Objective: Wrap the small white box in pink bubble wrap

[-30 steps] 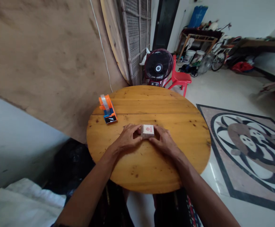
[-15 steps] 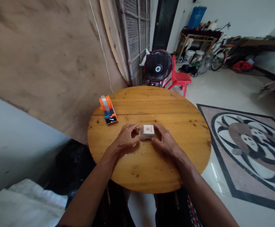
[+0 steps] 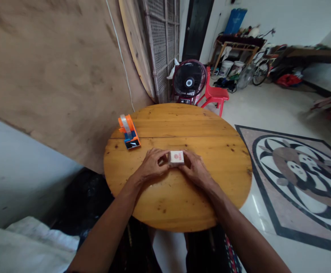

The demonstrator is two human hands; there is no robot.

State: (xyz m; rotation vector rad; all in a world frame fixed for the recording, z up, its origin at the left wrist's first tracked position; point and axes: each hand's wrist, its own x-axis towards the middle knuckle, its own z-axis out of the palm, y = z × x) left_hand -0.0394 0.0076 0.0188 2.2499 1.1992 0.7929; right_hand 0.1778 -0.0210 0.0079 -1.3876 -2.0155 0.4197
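L hand [image 3: 153, 163] & R hand [image 3: 196, 168] hold small box [image 3: 176, 158] btwn them, fingers [image 3: 161, 152] curved in, tips on opp. sides. Box sits nr ctr of round wooden tabletop [image 3: 179, 206], pale red-printed top up. Orange/blue tape dispenser [image 3: 129, 132] nr left edge, apart from L hand.

Round wooden table [image 3: 179, 216] showed dark knots and plank seam. Orange-and-blue tape dispenser [image 3: 130, 133] stood near left edge. Near middle sat small box [image 3: 177, 157], pale top printed red.
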